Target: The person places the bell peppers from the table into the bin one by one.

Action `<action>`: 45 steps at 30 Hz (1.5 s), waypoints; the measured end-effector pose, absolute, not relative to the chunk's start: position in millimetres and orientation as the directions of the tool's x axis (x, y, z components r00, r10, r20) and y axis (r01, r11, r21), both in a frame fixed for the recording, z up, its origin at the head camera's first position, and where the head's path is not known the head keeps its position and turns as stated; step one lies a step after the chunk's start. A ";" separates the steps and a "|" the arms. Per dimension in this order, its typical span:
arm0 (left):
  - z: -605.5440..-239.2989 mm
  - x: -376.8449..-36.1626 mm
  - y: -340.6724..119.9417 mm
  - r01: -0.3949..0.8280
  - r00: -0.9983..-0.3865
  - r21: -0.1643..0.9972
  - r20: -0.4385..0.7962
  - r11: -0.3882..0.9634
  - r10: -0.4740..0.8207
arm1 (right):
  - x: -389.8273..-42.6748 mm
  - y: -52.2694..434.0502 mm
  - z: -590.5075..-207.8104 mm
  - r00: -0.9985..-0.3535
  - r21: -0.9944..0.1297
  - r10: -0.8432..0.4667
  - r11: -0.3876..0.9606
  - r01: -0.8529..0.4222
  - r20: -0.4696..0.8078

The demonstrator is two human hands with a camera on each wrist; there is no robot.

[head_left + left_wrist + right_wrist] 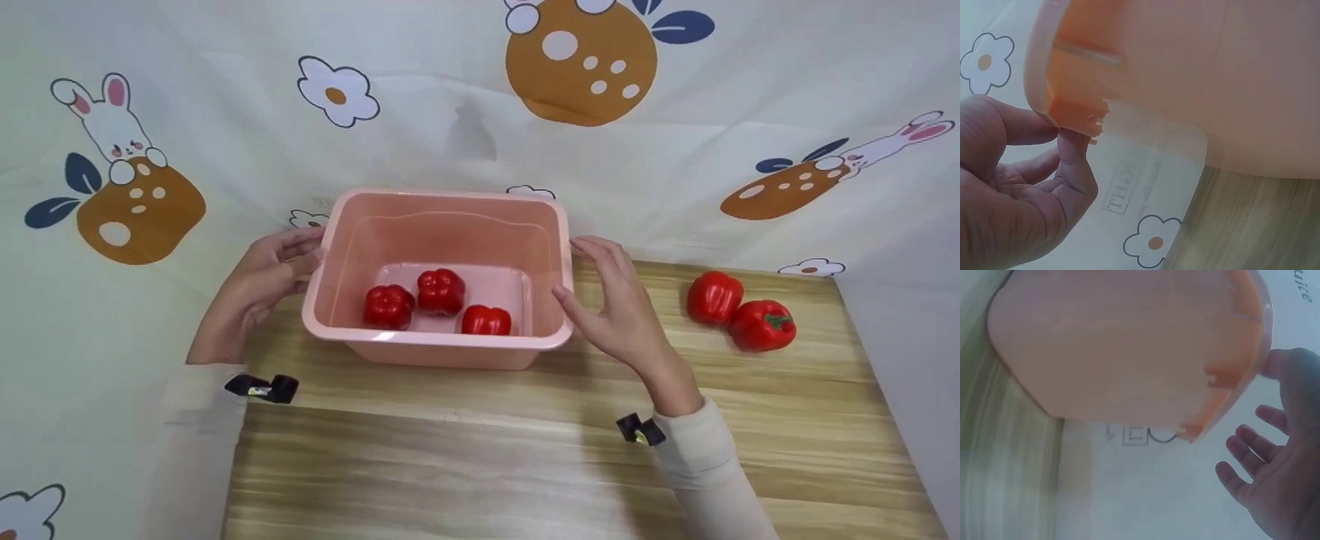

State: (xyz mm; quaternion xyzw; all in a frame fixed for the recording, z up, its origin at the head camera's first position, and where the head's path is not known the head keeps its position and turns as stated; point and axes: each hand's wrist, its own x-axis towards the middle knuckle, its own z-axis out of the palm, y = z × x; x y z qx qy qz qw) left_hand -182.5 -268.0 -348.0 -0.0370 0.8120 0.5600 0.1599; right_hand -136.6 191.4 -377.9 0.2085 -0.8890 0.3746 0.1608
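Note:
A pink plastic basin point(439, 352) stands between my hands, with three red bell peppers point(441, 292) inside near its front wall. At its left end my left hand point(266, 274) pinches the rim. The left wrist view shows the thumb and bent fingers point(1075, 163) meeting at the edge of the basin point(1252, 84). On the opposite end, my right hand point(619, 311) touches the rim with its thumb. Its other fingers point(1252, 447) are spread and loosely bent, apart from the basin wall point(1112, 354) in the right wrist view.
Two more red bell peppers point(715, 298) lie side by side on the wooden tabletop point(465, 465), to the right of my right hand. Behind the basin rises a pale cloth point(420, 142) printed with rabbits, oranges and flowers; it also borders the table at left and right.

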 end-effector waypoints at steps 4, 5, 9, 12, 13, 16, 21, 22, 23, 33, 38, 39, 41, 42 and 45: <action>-346.1 -183.1 -269.3 -0.230 -0.948 0.909 -0.289 0.348 0.130 | -134.8 204.1 -384.5 -0.864 -0.614 -0.213 0.627 -0.479 0.457; -346.0 -183.0 -269.8 -0.227 -0.949 0.911 -0.287 0.344 0.132 | -134.3 207.0 -386.6 -0.864 -0.617 -0.205 0.626 -0.477 0.460; -347.3 -182.2 -272.3 -0.228 -0.949 0.911 -0.287 0.345 0.131 | -131.0 218.0 -397.4 -0.876 -0.634 -0.187 0.625 -0.456 0.446; -348.4 -182.0 -273.2 -0.232 -0.948 0.908 -0.292 0.350 0.129 | -127.6 226.1 -406.2 -0.889 -0.643 -0.169 0.634 -0.429 0.426; -348.5 -182.1 -273.3 -0.233 -0.947 0.907 -0.294 0.351 0.129 | -126.4 228.7 -408.8 -0.892 -0.646 -0.161 0.638 -0.420 0.422; -348.7 -182.3 -273.0 -0.235 -0.946 0.908 -0.295 0.347 0.133 | -122.3 236.6 -414.9 -0.910 -0.664 -0.121 0.646 -0.376 0.397; -351.3 -182.3 -272.4 -0.249 -0.940 0.912 -0.308 0.326 0.144 | -114.7 249.6 -424.3 -0.932 -0.702 -0.059 0.640 -0.310 0.358; -352.1 -182.2 -272.6 -0.249 -0.940 0.912 -0.309 0.327 0.146 | -113.6 252.0 -426.3 -0.933 -0.707 -0.051 0.638 -0.306 0.357; -352.5 -182.1 -272.9 -0.248 -0.940 0.910 -0.308 0.331 0.144 | -112.9 254.3 -428.2 -0.933 -0.710 -0.045 0.637 -0.302 0.357; -354.7 -183.4 -274.1 -0.226 -0.950 0.918 -0.281 0.325 0.135 | -104.3 277.4 -443.5 -0.917 -0.716 0.027 0.634 -0.291 0.397; -352.5 -181.2 -277.8 -0.218 -0.956 0.931 -0.264 0.292 0.129 | -99.6 286.9 -451.5 -0.930 -0.736 0.046 0.626 -0.259 0.365; -352.2 -181.0 -277.7 -0.219 -0.955 0.932 -0.265 0.289 0.130 | -97.6 289.5 -452.9 -0.933 -0.740 0.055 0.627 -0.244 0.354; -352.4 -181.5 -276.5 -0.222 -0.953 0.934 -0.268 0.282 0.138 | -92.4 295.8 -455.6 -0.939 -0.755 0.083 0.620 -0.213 0.333; -352.7 -181.9 -275.5 -0.223 -0.953 0.934 -0.270 0.280 0.141 | -89.7 299.2 -456.6 -0.940 -0.761 0.100 0.617 -0.198 0.325; -353.6 -183.5 -273.4 -0.215 -0.952 0.935 -0.266 0.284 0.154 | -81.6 310.1 -459.2 -0.939 -0.779 0.158 0.608 -0.153 0.307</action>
